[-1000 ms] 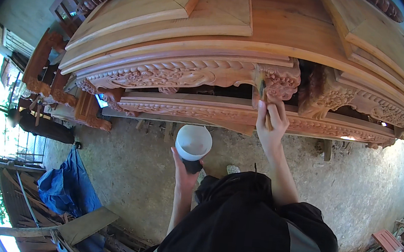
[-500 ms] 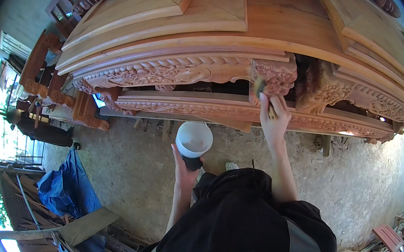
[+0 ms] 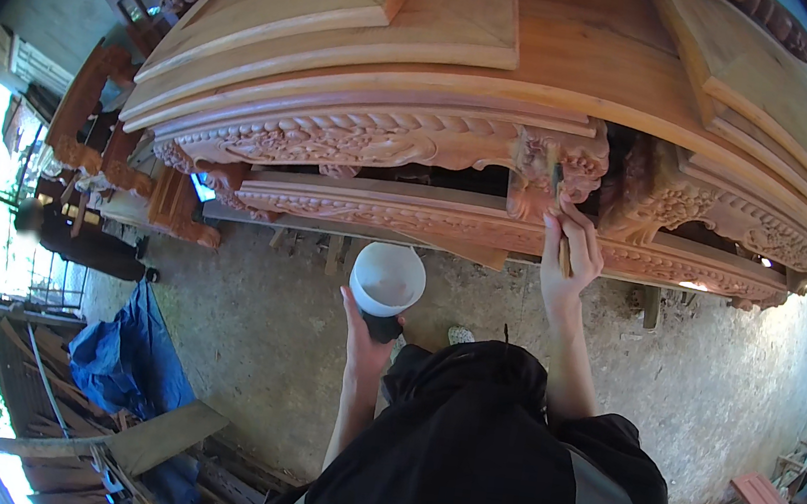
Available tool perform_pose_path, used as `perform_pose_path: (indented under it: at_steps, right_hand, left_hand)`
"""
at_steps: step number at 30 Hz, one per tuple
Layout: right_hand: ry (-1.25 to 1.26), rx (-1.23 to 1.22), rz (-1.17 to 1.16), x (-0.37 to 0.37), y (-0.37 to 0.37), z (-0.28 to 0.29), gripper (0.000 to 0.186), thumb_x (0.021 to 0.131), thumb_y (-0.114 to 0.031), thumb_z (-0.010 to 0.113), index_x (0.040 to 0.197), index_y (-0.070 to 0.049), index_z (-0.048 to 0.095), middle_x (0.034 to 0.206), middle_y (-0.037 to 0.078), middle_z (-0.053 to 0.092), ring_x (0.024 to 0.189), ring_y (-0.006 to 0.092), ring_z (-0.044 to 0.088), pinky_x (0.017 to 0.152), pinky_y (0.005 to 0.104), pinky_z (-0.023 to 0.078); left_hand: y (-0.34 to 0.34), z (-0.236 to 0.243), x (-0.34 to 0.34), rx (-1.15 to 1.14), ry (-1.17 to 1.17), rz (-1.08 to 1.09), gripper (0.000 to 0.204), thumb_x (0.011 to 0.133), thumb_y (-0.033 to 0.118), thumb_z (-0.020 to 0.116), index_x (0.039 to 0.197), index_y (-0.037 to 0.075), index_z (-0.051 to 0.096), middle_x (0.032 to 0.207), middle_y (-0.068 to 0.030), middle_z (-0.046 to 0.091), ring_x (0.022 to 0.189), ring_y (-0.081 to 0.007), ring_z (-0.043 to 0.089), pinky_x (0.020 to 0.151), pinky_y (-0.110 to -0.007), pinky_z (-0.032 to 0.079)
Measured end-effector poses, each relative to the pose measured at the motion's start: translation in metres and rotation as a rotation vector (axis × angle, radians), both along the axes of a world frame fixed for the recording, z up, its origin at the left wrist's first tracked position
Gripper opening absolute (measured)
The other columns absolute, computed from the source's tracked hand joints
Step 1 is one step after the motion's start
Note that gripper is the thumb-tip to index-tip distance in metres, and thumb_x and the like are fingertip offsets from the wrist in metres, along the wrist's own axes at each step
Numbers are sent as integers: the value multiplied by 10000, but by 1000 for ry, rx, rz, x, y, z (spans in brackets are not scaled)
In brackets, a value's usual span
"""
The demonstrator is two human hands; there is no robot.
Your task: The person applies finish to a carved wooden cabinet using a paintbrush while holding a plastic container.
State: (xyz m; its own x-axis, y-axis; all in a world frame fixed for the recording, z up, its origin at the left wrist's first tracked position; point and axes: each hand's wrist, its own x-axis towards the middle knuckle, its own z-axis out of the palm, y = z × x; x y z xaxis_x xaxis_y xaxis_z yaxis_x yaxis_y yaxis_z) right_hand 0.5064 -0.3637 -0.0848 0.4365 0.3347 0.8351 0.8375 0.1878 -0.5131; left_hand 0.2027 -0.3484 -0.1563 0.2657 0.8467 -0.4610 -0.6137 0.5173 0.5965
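My right hand point(image 3: 573, 251) is closed around the wooden handle of a paintbrush point(image 3: 558, 178). The bristles meet the carved corner block point(image 3: 581, 163) of a large wooden furniture piece, where the wood looks darker and reddish. Lower and to the left, my left hand point(image 3: 370, 339) grips a white cup-like container point(image 3: 388, 278) from beneath, its mouth turned up toward me. A dark part shows under the container, against my fingers. Pale residue coats its inside; how much liquid it holds I cannot tell. Carved scrollwork runs along the front apron point(image 3: 367, 139).
Thick wooden panels point(image 3: 449, 41) lie on top of the furniture. Carved wooden frames point(image 3: 87, 118) stand at the far left, near another person point(image 3: 87, 246) in dark clothes. A blue tarp point(image 3: 134, 355) and boards point(image 3: 169, 437) are at the lower left. Scrap wood point(image 3: 764, 503) lies lower right.
My right hand has shifted slightly right and down, and the brush now points more upright on the carved block. The container stays in my left hand. The whole view has turned slightly.
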Motion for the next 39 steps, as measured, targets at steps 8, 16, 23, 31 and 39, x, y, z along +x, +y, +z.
perform_pose_path:
  at_steps: [8,16,23,31,39]
  right_hand:
    - [-25,-193,147,-3,0,-17,162,815,-66,805,877,-10,667,998,112,729,819,288,703,688,351,535]
    - [50,-365,97,-5,-3,-28,164,826,-78,793,913,-18,667,1054,110,729,829,290,708,660,351,528]
    - [48,-316,29,-2,-3,-29,139,849,-56,777,921,-32,661,1009,95,724,773,293,704,617,335,518]
    - [-54,-17,-22,3,-6,-19,76,879,17,729,901,24,657,1022,130,726,858,263,716,742,297,542]
    - [25,-37,-16,-1,0,-7,49,912,13,696,910,30,651,974,153,708,851,254,697,760,290,520]
  left_hand:
    - [-4,0,2,5,-35,-12,675,975,692,440,1348,133,498,1154,-90,629,880,-222,607,648,-353,515]
    - [-11,-1,-2,-52,-23,45,668,969,696,448,1351,151,504,1158,-82,632,877,-216,608,642,-349,515]
    - [-10,-13,-10,11,-5,31,726,971,696,440,1472,172,414,1400,-145,548,1207,-421,599,667,-330,493]
    - [-10,-4,-2,-27,-11,19,693,971,698,439,1407,159,461,1281,-104,591,1052,-319,603,664,-340,506]
    - [-6,4,7,-46,-34,2,671,962,715,440,1326,158,525,1165,-61,630,910,-196,605,671,-338,522]
